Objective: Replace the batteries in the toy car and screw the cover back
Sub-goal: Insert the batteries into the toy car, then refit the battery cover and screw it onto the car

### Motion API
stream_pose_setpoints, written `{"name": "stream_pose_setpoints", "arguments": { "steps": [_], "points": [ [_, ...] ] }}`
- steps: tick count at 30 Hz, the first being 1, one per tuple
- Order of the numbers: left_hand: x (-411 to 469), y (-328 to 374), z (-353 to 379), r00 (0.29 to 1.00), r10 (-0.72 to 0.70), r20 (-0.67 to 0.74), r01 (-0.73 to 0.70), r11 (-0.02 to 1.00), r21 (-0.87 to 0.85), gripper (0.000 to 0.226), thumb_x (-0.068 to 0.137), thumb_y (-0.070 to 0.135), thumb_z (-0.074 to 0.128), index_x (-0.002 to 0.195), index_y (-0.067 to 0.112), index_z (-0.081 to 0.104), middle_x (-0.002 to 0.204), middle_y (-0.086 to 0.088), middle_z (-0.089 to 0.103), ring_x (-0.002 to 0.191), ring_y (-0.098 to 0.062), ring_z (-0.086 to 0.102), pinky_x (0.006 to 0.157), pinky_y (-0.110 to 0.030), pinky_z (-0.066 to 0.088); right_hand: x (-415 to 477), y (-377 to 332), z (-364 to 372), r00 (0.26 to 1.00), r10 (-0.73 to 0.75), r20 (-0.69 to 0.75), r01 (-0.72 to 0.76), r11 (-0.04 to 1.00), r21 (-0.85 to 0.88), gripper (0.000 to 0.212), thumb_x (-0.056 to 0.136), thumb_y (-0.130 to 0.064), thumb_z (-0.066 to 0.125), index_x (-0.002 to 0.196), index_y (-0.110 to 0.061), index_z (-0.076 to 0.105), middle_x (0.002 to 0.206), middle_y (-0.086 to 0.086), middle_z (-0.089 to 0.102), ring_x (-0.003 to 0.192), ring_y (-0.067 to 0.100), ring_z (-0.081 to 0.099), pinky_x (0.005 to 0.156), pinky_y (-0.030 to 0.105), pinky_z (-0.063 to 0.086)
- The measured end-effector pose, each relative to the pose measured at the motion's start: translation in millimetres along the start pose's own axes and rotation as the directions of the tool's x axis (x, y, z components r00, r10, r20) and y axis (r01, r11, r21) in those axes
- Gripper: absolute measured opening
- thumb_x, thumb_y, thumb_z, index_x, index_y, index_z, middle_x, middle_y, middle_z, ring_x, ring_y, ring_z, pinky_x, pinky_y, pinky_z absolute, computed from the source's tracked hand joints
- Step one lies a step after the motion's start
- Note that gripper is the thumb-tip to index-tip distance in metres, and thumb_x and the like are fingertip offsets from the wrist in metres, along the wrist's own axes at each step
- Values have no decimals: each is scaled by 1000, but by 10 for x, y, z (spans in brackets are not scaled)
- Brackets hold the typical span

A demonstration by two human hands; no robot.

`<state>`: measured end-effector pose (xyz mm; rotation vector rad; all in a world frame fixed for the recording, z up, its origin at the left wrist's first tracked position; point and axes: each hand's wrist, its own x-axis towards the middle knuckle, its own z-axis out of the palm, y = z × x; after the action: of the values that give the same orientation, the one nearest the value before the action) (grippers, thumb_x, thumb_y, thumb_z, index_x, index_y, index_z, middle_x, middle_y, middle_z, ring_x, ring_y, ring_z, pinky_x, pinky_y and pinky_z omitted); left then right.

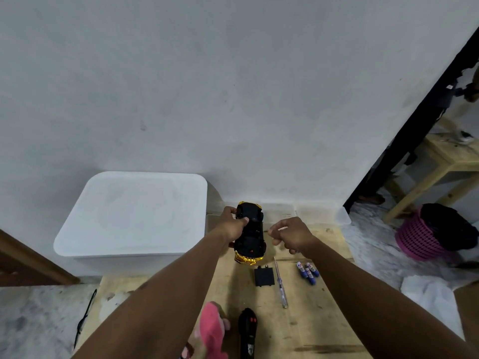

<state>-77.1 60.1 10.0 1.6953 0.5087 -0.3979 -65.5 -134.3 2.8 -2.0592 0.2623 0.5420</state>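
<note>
— Left hand [232, 225], state of fingers?
— Curled round the far end of the toy car [250, 233]: thumb on its black underside, the other fingers round its left flank. A firm grip.
— The car's position?
— Upside down, gold bodywork showing at both ends, held over the far part of the wooden table [315, 321], close to the wall.
— Right hand [288, 236]?
— Just right of the car, not touching it. Fingers curled inward, thumb close to forefinger. Whether they pinch anything cannot be determined.
— Items nearer the person?
— The black battery cover [264, 276] lies flat on the table, just near of the car. Beside it to the right is a screwdriver [280, 284] with a clear handle, then three blue batteries [307, 272] in a loose cluster.
— Further out?
— A pink plush toy [212, 326] and a black remote control [247, 330] at the near edge. A white lidded box [133, 213] stands left of the table; a pink basket [421, 240] sits on the floor to the right.
</note>
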Motion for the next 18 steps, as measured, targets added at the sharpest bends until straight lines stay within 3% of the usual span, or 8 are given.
{"name": "stream_pose_setpoints", "arguments": {
  "steps": [2, 4, 9, 16, 18],
  "points": [
    [20, -86, 34, 1000, -29, -4, 29, 999, 19, 31, 96, 23, 61, 122, 23, 44, 114, -10, 62, 92, -27, 66, 75, -43, 59, 11, 119, 21, 1000, 1, -12, -2, 999, -34, 15, 86, -21, 76, 92, -7, 72, 61, 8, 64, 36, 11, 39, 37, 18, 31],
    [43, -200, 76, 999, -44, -2, 44, 994, 99, 34, 95, 24, 61, 124, 24, 44, 118, -11, 61, 102, -29, 63, 87, -42, 56, 34, 220, 47, 1000, 3, -20, -4, 997, -72, 18, 85, -24, 78, 86, -8, 72, 57, 8, 58, 34, 12, 38, 38, 19, 31],
    [101, -474, 187, 992, -121, 17, 116, 976, 184, 35, 99, 18, 54, 130, 18, 39, 123, -14, 57, 106, -28, 58, 89, -39, 52, 99, 371, 97, 1000, 9, -6, -9, 988, -152, 12, 83, -18, 79, 74, -12, 73, 54, 6, 58, 36, 14, 40, 43, 21, 35],
    [177, -608, 215, 986, -168, 20, 160, 965, 210, 34, 100, 17, 50, 131, 18, 36, 121, -13, 55, 106, -29, 58, 88, -41, 52, 175, 450, 171, 999, -9, 52, 24, 955, -295, 11, 83, -17, 79, 75, -14, 71, 61, 9, 61, 39, 16, 45, 36, 19, 37],
    [201, -629, 200, 983, -180, 20, 172, 960, 221, 34, 100, 18, 50, 130, 19, 35, 119, -12, 54, 103, -29, 58, 85, -40, 52, 229, 500, 212, 999, -7, 40, 21, 940, -342, 11, 81, -19, 80, 79, -14, 71, 70, 7, 64, 49, 18, 51, 40, 19, 40]
  ]
}}
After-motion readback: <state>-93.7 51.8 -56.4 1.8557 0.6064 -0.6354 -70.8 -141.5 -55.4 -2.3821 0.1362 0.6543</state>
